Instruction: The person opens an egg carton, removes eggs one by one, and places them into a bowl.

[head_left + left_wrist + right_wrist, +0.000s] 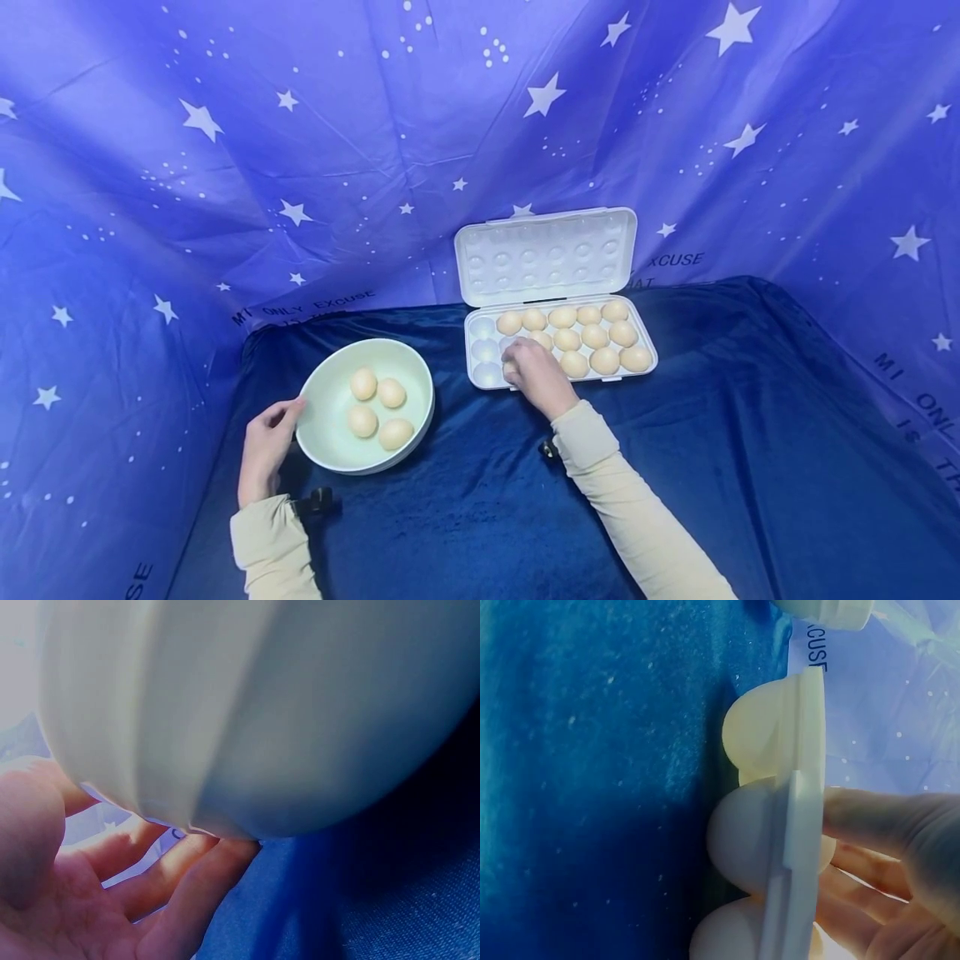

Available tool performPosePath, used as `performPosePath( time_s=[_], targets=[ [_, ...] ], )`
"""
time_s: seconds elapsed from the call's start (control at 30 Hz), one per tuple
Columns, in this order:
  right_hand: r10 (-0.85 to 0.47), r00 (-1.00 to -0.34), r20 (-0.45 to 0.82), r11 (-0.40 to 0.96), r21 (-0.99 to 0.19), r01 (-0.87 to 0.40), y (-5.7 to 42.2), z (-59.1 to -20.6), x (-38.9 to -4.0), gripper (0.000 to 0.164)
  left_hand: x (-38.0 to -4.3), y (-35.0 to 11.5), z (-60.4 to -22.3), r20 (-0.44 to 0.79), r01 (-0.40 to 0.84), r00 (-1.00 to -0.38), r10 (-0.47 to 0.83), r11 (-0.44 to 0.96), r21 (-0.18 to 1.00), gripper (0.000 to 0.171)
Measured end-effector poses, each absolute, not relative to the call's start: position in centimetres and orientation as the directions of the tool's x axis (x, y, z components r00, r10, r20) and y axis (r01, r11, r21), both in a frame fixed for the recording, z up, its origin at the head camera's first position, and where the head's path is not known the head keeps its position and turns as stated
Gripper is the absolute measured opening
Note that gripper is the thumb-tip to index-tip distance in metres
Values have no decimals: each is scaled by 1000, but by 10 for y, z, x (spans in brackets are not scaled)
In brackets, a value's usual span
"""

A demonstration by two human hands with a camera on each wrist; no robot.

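My left hand grips the left rim of a pale green bowl; in the left wrist view its fingers lie along the ridged outside of the bowl. Several brown eggs lie inside. To the right stands a white plastic egg carton, its lid raised and its cups mostly filled with eggs. Over the carton's front row my right hand pinches an egg, which sits in a front cup and is largely hidden by the fingers.
Several bare cups line the carton's left end. Its open lid leans back near the star-patterned curtain. Dark blue cloth covers the table. A small black device is strapped at the left wrist.
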State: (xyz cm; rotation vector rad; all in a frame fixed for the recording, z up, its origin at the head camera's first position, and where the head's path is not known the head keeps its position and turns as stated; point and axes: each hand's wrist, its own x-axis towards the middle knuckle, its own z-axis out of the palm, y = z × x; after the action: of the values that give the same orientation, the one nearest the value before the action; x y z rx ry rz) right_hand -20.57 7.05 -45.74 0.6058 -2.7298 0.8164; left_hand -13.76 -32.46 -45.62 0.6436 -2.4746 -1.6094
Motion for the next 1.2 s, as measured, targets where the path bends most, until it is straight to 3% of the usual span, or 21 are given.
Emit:
performPosePath(
  time_s=[0.2, 0.57, 0.9, 1.2],
  targets=[
    [-281, -901, 330, 755, -503, -420, 71, -459, -204, 31, -137, -324, -456, -143, -299, -897, -418, 337, 893, 49],
    [-263, -896, 359, 728, -536, -429, 66, -445, -201, 24, -137, -324, -456, -146, -286, -902, -406, 309, 907, 47],
    [-260, -893, 367, 744, -513, -427, 60, -441, -198, 35, -137, -323, -456, -142, -284, -904, -403, 317, 905, 47],
    [-289, -834, 470, 680, -512, -524, 47, -436, -199, 35, -137, -324, -457, -142, -283, -905, -400, 320, 904, 50]
  ],
)
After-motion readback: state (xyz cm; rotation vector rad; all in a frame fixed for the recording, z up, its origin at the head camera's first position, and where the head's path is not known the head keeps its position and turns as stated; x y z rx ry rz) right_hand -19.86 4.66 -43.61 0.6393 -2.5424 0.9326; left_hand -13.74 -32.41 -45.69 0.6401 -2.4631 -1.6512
